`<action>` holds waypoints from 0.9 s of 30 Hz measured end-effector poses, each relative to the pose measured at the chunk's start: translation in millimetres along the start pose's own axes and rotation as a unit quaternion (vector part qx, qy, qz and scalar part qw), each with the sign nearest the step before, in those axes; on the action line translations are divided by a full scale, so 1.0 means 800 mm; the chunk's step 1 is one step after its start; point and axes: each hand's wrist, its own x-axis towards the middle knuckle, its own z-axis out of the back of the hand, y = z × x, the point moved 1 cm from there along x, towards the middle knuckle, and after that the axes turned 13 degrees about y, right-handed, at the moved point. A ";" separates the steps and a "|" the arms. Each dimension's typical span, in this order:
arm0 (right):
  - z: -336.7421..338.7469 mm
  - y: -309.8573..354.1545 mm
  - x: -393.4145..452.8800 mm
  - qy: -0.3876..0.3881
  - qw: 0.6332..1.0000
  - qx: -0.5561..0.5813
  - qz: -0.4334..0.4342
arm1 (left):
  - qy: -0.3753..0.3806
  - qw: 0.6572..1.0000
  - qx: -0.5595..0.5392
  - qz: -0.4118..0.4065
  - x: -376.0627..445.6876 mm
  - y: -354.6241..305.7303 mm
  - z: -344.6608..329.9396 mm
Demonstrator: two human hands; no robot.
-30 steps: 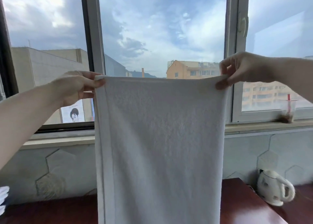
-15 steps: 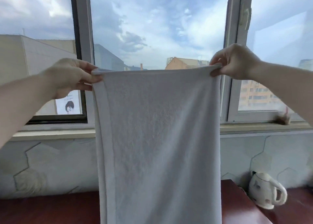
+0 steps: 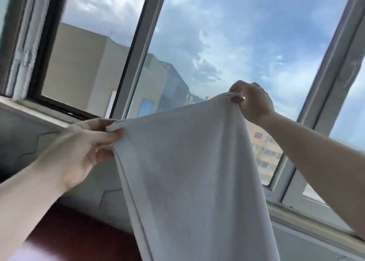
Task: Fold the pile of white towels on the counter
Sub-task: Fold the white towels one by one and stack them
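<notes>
White towel (image 3: pixel 193 162) hanging in the air before the window (image 3: pixel 227 43), above the counter (image 3: pixel 75 229). Pinched at its top corners by left hand (image 3: pixel 79 142) and right hand (image 3: pixel 252 102). Apparently spread out, fold not begun. Next, probably: bring corners together evenly.

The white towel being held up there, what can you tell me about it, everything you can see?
The white towel looks like soft terry cloth with a flat hemmed band down its left edge. It hangs in the air in front of the window, spread by its top edge, which slopes up to the right. The left hand pinches one top corner and the right hand pinches the other. Its lower end runs out of view, so whether it touches the counter cannot be told.
</notes>
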 end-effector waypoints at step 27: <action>-0.663 0.510 0.011 0.441 0.875 0.195 0.054 | -0.461 0.812 0.206 0.294 -0.210 0.227 0.552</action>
